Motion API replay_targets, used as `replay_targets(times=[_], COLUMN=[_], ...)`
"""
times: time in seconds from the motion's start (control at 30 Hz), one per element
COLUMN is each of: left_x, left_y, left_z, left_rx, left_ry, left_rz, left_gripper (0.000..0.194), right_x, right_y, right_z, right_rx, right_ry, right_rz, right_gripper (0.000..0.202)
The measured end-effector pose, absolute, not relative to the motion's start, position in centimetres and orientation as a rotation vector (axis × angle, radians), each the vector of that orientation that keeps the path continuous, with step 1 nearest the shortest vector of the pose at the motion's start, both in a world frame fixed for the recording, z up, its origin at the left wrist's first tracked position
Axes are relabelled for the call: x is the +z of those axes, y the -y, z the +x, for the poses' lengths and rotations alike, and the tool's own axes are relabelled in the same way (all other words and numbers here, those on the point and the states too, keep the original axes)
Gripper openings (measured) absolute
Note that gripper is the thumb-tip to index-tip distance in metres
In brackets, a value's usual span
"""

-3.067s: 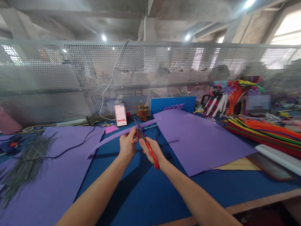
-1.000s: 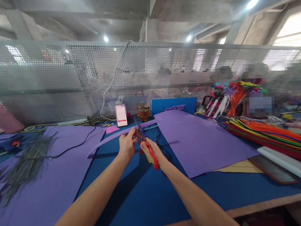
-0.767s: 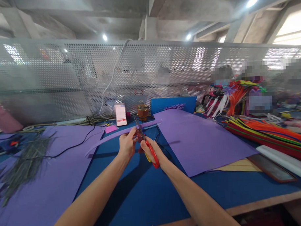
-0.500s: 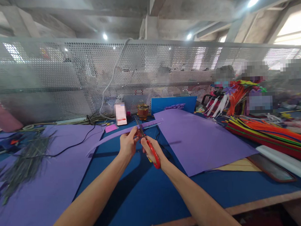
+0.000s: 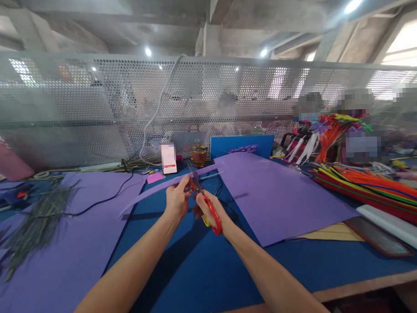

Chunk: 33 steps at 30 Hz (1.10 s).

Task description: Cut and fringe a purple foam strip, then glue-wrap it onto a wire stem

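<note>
Between the fingers of my left hand (image 5: 177, 196) is a long, narrow purple strip (image 5: 151, 190), pinched near its middle. It bows down to the left, and its other end reaches toward the purple sheet on the right. My right hand (image 5: 210, 206) is closed around red-handled scissors (image 5: 215, 220), with a yellow part showing under the palm. The scissor blades point up and away from me and cross the strip just right of my left fingertips. Whether they have cut into it I cannot tell.
Purple sheets lie left (image 5: 71, 257) and right (image 5: 281, 195) on the blue table (image 5: 185, 276). Dark thin stems (image 5: 40, 226) and a black cable rest on the left one. A phone (image 5: 169, 159) and glass cup (image 5: 199, 156) stand behind. Coloured strips (image 5: 377, 187) are piled at right.
The hands, strip and scissors keep nearly the same position. The scissor handles look slightly wider apart, with more of the yellow part showing. The whole view has shifted a little.
</note>
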<state>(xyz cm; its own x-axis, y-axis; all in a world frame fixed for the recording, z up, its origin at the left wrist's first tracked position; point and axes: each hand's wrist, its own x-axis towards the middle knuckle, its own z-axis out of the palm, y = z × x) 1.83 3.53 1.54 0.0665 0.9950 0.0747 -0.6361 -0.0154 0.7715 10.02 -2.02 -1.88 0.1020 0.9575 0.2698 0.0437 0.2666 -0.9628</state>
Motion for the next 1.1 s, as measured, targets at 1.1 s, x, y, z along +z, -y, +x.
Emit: replay_targets(times=[1.1], left_x=[1.5], left_y=[-3.3], left_z=[1.9], left_rx=[1.433], left_ry=[-0.596], left_rz=[0.77], left_gripper=[0.026], right_x=[-0.7], right_y=[2.7], right_z=[9.6], right_rx=[0.69], right_ry=[1.293], right_rz=[-1.227], right_gripper=[0.042])
